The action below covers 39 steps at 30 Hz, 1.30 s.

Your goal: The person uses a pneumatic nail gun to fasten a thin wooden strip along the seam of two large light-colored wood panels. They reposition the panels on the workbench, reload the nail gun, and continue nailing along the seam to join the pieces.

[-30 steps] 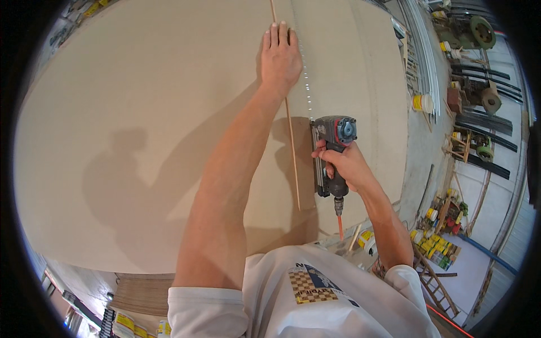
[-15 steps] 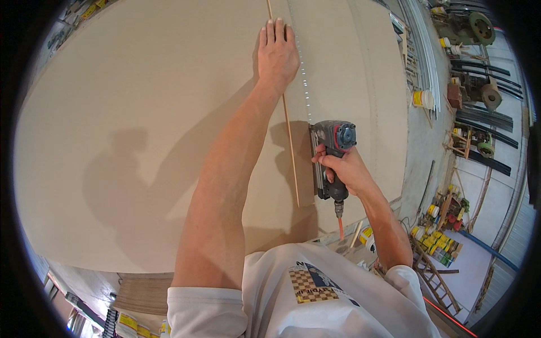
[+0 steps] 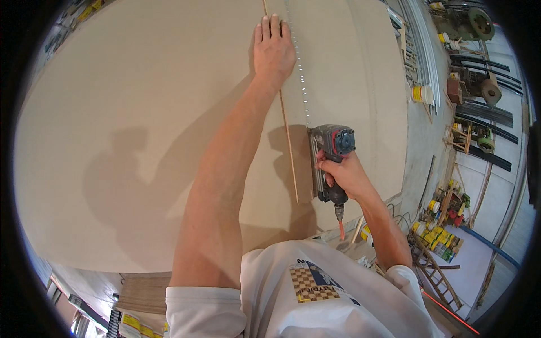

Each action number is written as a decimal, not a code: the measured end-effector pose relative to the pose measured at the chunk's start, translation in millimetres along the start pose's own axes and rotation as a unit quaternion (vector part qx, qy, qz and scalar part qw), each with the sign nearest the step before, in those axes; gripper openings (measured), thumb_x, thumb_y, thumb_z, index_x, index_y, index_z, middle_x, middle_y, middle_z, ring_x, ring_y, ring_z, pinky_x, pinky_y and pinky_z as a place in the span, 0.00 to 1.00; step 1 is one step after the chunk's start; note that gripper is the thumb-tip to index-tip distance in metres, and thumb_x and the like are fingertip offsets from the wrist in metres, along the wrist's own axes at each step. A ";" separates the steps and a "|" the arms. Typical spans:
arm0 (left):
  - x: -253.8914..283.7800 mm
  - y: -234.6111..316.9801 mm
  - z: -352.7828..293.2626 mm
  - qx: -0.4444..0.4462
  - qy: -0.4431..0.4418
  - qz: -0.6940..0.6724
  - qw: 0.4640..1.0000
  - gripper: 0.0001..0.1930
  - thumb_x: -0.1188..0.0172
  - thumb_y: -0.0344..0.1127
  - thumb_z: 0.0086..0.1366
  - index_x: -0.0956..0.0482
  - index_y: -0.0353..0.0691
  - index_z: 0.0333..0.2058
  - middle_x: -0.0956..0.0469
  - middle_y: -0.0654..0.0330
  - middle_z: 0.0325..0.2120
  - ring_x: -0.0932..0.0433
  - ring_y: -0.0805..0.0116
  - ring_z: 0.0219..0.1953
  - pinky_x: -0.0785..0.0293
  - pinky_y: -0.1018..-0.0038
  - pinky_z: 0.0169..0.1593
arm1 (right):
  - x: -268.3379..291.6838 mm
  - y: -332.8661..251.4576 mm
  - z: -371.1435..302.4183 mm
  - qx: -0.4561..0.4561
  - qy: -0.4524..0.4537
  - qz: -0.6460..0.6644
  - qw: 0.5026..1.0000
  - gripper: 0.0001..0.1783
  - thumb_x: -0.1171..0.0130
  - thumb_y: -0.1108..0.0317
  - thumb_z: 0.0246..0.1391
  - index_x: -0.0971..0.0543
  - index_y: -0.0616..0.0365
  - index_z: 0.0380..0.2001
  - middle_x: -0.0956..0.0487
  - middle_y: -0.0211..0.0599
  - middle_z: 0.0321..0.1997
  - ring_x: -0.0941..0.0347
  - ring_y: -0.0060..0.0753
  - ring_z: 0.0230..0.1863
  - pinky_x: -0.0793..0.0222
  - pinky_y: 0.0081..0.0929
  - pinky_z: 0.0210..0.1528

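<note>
My left hand (image 3: 274,54) lies flat on a large beige board (image 3: 112,84), fingers stretched out and pointing away from me. Under and beside it runs a thin wooden strip (image 3: 288,141), whose near end lies on the board in front of me. My right hand (image 3: 344,172) is wrapped round the grip of a black and grey pneumatic staple gun (image 3: 333,138), its nose down at the board. An orange air hose (image 3: 341,230) hangs from its near end. Beyond the nose, a row of short, bright staples (image 3: 302,79) runs away past my left hand.
Past the board's right edge stand a white and yellow bucket (image 3: 422,94), long metal profiles (image 3: 420,50) and green machinery (image 3: 480,23). A wooden ladder (image 3: 437,273) and several yellow containers (image 3: 442,242) are at the lower right. Stacked boards (image 3: 141,293) sit at the lower left.
The staple gun in my right hand has shifted slightly toward me and left along the row. My left hand has slid a little farther away and left, still flat.
</note>
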<state>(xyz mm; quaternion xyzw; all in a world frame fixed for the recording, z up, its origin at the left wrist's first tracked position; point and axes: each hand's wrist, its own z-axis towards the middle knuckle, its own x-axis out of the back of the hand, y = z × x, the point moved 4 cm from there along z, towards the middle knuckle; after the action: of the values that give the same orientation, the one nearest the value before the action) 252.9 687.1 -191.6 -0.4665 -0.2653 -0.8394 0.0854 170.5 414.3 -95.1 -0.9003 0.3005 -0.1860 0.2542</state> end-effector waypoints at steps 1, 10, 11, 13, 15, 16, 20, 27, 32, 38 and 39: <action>-2.1 -1.4 -0.9 -0.003 -0.006 0.016 1.000 0.23 0.51 0.32 0.69 0.30 0.31 0.61 0.35 0.46 0.66 0.40 0.46 0.70 0.45 0.55 0.73 | -0.5 0.9 0.3 -0.007 0.001 -0.012 1.000 0.12 0.41 0.78 0.55 0.23 0.61 0.44 0.17 0.42 0.38 0.32 0.17 0.19 0.35 0.20 0.20; -5.7 -2.6 8.6 -0.012 -0.003 0.013 1.000 0.22 0.50 0.33 0.69 0.30 0.32 0.60 0.35 0.46 0.66 0.39 0.45 0.70 0.45 0.55 0.73 | 3.4 7.9 1.2 0.024 0.010 -0.018 1.000 0.10 0.40 0.75 0.57 0.21 0.63 0.42 0.18 0.34 0.32 0.30 0.20 0.18 0.33 0.24 0.20; -5.8 -3.4 8.4 -0.014 -0.001 0.008 1.000 0.22 0.51 0.32 0.69 0.30 0.32 0.60 0.35 0.46 0.66 0.39 0.45 0.70 0.44 0.55 0.73 | 2.6 7.7 0.6 0.016 0.010 -0.005 1.000 0.10 0.40 0.76 0.56 0.22 0.62 0.42 0.18 0.35 0.34 0.31 0.19 0.18 0.34 0.24 0.20; -7.1 -2.6 8.9 -0.013 0.000 0.001 1.000 0.22 0.51 0.32 0.69 0.30 0.32 0.60 0.35 0.45 0.66 0.39 0.45 0.70 0.44 0.54 0.72 | -1.5 3.5 -2.5 0.001 0.011 0.020 1.000 0.11 0.42 0.79 0.55 0.23 0.61 0.42 0.18 0.38 0.37 0.32 0.17 0.19 0.35 0.22 0.20; -11.2 -2.2 12.4 -0.009 -0.001 0.003 1.000 0.22 0.51 0.32 0.69 0.30 0.32 0.59 0.35 0.45 0.66 0.38 0.45 0.69 0.44 0.54 0.72 | -1.0 1.6 -3.3 0.005 0.020 0.034 0.999 0.10 0.42 0.79 0.55 0.23 0.61 0.41 0.18 0.38 0.36 0.33 0.17 0.18 0.35 0.22 0.20; -13.4 -2.1 14.0 -0.011 -0.004 0.008 1.000 0.22 0.51 0.32 0.69 0.30 0.32 0.60 0.35 0.45 0.66 0.38 0.45 0.70 0.44 0.54 0.72 | -0.1 2.0 -2.9 0.007 0.024 0.041 0.999 0.09 0.42 0.79 0.55 0.23 0.61 0.41 0.18 0.38 0.36 0.33 0.17 0.18 0.35 0.22 0.20; -16.9 -1.9 16.6 -0.010 -0.008 0.014 1.000 0.23 0.51 0.32 0.69 0.31 0.32 0.61 0.36 0.46 0.67 0.39 0.45 0.70 0.46 0.55 0.73 | 2.7 9.7 -1.7 -0.014 0.017 0.021 1.000 0.10 0.42 0.78 0.55 0.23 0.62 0.42 0.18 0.36 0.36 0.31 0.18 0.19 0.34 0.23 0.20; -20.5 -3.2 22.7 -0.014 -0.020 0.019 1.000 0.24 0.51 0.33 0.70 0.32 0.32 0.63 0.37 0.47 0.68 0.40 0.46 0.71 0.47 0.56 0.74 | 2.1 7.4 -3.5 0.012 0.013 0.024 1.000 0.12 0.42 0.79 0.55 0.23 0.61 0.43 0.19 0.36 0.38 0.32 0.17 0.19 0.35 0.22 0.20; -20.7 -5.6 23.7 -0.022 -0.022 0.020 0.999 0.24 0.52 0.33 0.70 0.33 0.33 0.63 0.37 0.47 0.68 0.40 0.46 0.71 0.47 0.56 0.74 | 2.7 15.6 -0.6 0.014 0.020 0.016 1.000 0.08 0.39 0.74 0.56 0.20 0.62 0.41 0.24 0.27 0.22 0.31 0.20 0.18 0.35 0.25 0.21; -35.1 -20.2 15.2 -0.025 -0.032 0.013 0.999 0.23 0.53 0.34 0.70 0.33 0.33 0.63 0.38 0.47 0.69 0.40 0.45 0.71 0.47 0.54 0.73 | 7.4 26.0 0.3 0.017 0.025 0.028 0.999 0.10 0.38 0.73 0.55 0.20 0.64 0.41 0.25 0.27 0.23 0.32 0.20 0.17 0.36 0.25 0.21; -39.5 -21.8 12.1 -0.032 -0.040 0.009 0.999 0.23 0.53 0.34 0.71 0.33 0.33 0.63 0.39 0.47 0.69 0.41 0.45 0.71 0.47 0.54 0.74 | 10.6 33.2 1.5 0.023 0.037 0.047 0.998 0.10 0.38 0.73 0.55 0.20 0.64 0.41 0.24 0.27 0.23 0.32 0.20 0.17 0.36 0.25 0.21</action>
<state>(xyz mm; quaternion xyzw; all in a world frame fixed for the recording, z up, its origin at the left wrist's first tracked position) 275.0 707.8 -227.2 -0.5046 -0.2375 -0.8273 0.0674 164.4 385.2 -113.3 -0.8717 0.3469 -0.2138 0.2722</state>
